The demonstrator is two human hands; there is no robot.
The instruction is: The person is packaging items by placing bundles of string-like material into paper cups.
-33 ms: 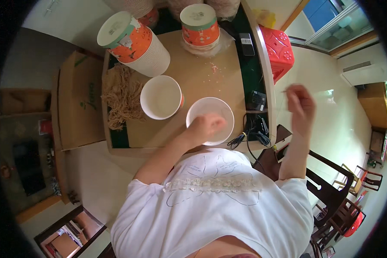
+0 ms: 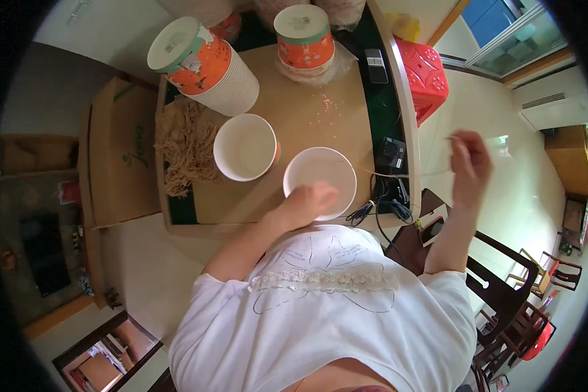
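- Left hand (image 2: 310,199): resting on the near rim of a white paper bowl (image 2: 320,176), fingers curled over the edge and into the opening. The hand appears to steady the bowl; whether the fingers pinch the rim or merely lie on it cannot be told.
- White paper bowl: upright, mouth up, directly under and just beyond the left hand, on the brown tabletop (image 2: 294,111).
- Right hand (image 2: 470,163): raised off to the right of the table edge, well apart from the bowl, fingertips drawn together on a thin pale strand (image 2: 398,175).
- Strand: runs taut from the pinched right fingertips leftward to the bowl's right rim.
- Second white paper bowl (image 2: 245,147): upright, just beside the held bowl on the far-left side of the left hand.
- Pile of tan fibre strands (image 2: 186,147): lying left of the second bowl, well apart from both hands.
- Two stacks of nested orange-printed bowls: one tilted (image 2: 206,65) beyond the second bowl, one upright (image 2: 305,36) straight beyond the held bowl.
- Black cables and adapter (image 2: 389,189): at the table's right edge, between the two hands.
- Red plastic stool (image 2: 428,75): beyond the right hand, off the table.
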